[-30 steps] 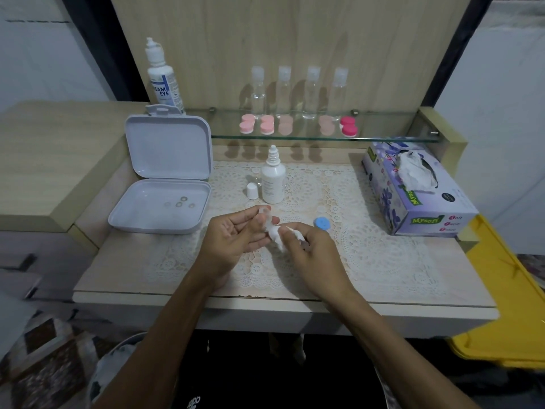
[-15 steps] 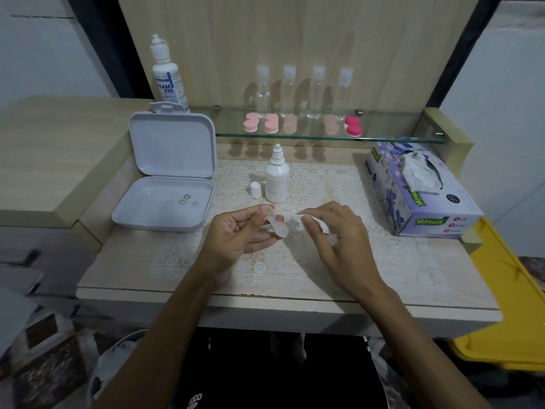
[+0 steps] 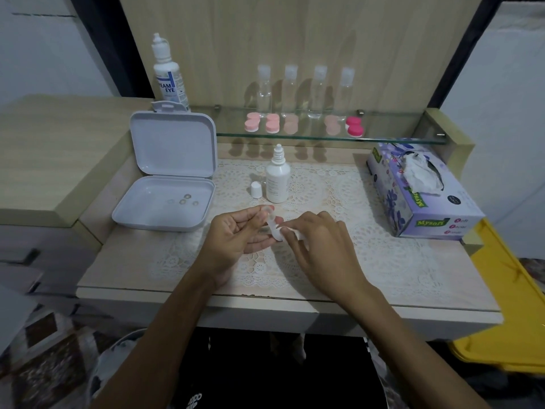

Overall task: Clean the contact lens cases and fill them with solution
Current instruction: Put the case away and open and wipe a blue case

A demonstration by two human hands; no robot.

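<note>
The surface (image 3: 124, 278) carries a lace mat (image 3: 368, 255), with a glass shelf (image 3: 398, 137) behind it. At the left, an open white box (image 3: 165, 202) holds four small rings (image 3: 184, 201) in its tray; its lid stands upright. At the right lies one tissue box (image 3: 418, 202) with a tissue sticking out of its slot. On the shelf stand one tall bottle (image 3: 168, 75) at the left end and four clear bottles (image 3: 303, 93) in a row. In front of these sit five closed lens cases (image 3: 252, 125), four pale pink and one bright pink. On the mat stands one small dropper bottle (image 3: 277, 181), uncapped, with its white cap (image 3: 256, 190) just beside it.

Over the middle of the mat, the left hand (image 3: 236, 234) pinches one clear lens case (image 3: 272, 225), its grip closed on it between thumb and fingers. The right hand (image 3: 321, 246) meets the case from the right, fingertips (image 3: 287, 231) touching it. A bit of white shows under that hand; whether the right grip is closed on it cannot be told.
</note>
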